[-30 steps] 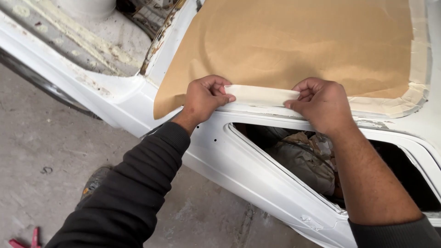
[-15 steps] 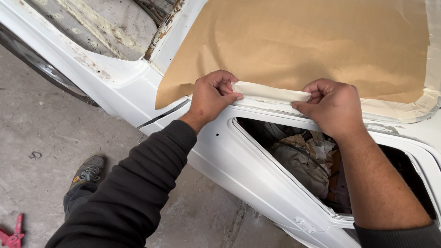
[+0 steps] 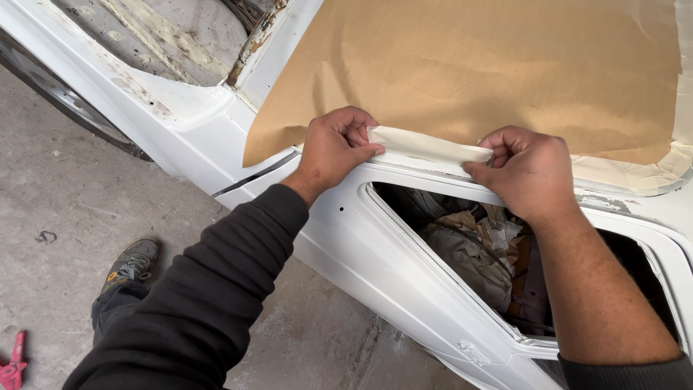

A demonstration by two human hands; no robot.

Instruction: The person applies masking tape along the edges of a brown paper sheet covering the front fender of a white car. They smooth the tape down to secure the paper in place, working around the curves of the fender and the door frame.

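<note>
A strip of cream masking tape (image 3: 426, 145) runs along the lower edge of brown masking paper (image 3: 476, 65) that covers a white car body (image 3: 361, 238). My left hand (image 3: 333, 152) pinches the strip's left end between thumb and fingers. My right hand (image 3: 527, 172) pinches its right end, just above the edge of a window opening (image 3: 462, 245). Between the two hands the strip is stretched and looks slightly lifted off the panel.
Crumpled paper and cloth (image 3: 469, 260) fill the window opening. More tape (image 3: 635, 173) edges the paper at the right. My shoe (image 3: 130, 263) stands on the grey concrete floor (image 3: 65, 217). A red tool (image 3: 13, 361) lies at bottom left. An open rusty cavity (image 3: 166, 36) sits at top left.
Both hands have shifted a little to the right along the paper's edge, still on the tape. The strip's left end now looks more raised. The camera view moved, showing my shoe.
</note>
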